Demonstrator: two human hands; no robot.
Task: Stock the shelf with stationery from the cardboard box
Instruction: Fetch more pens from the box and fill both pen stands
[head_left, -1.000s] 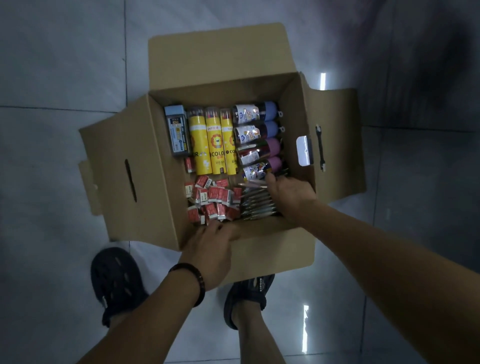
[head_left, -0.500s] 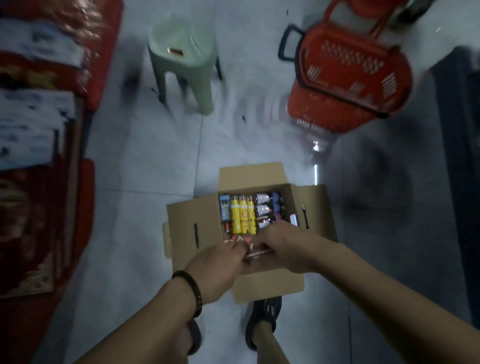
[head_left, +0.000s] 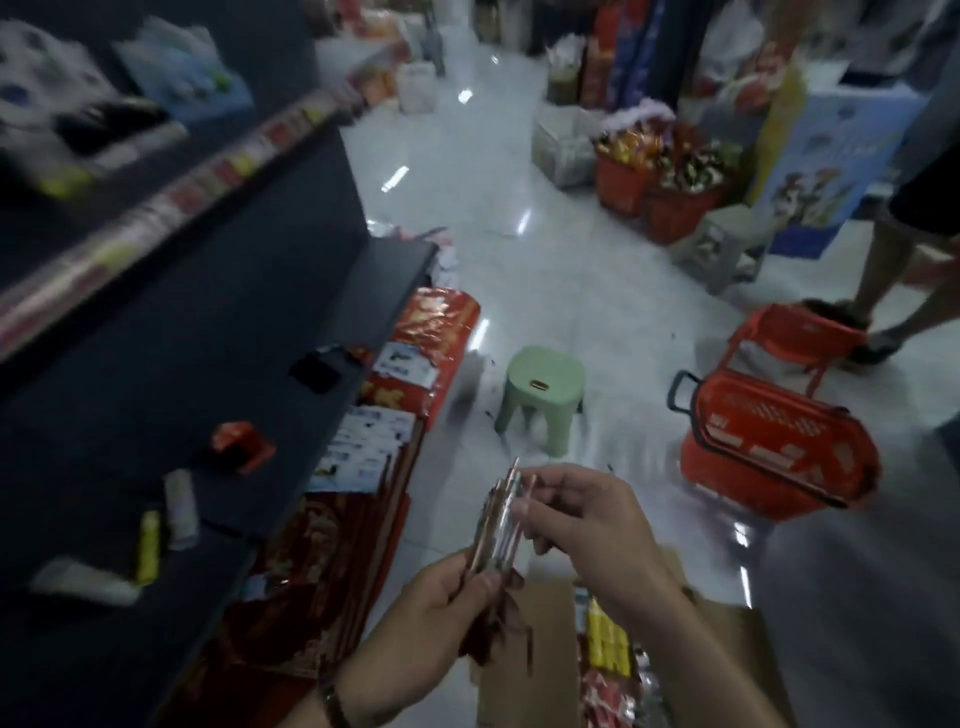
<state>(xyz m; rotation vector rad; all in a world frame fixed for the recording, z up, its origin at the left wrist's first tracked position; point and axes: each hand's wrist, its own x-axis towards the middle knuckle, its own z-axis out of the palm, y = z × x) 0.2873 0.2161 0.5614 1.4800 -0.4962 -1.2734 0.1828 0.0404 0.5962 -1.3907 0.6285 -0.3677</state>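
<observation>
Bundle of pens (head_left: 497, 525), held over the far edge of the cardboard box (head_left: 540, 649), is gripped low by the left hand (head_left: 431, 618) and pinched near its top by the right hand (head_left: 587, 519); squaring it before placement behind the front edge of the shelf (head_left: 208, 364) is advised.

Left grip (head_left: 441, 613) and right grip (head_left: 582, 514) held close together — fingers seemingly curled.
</observation>
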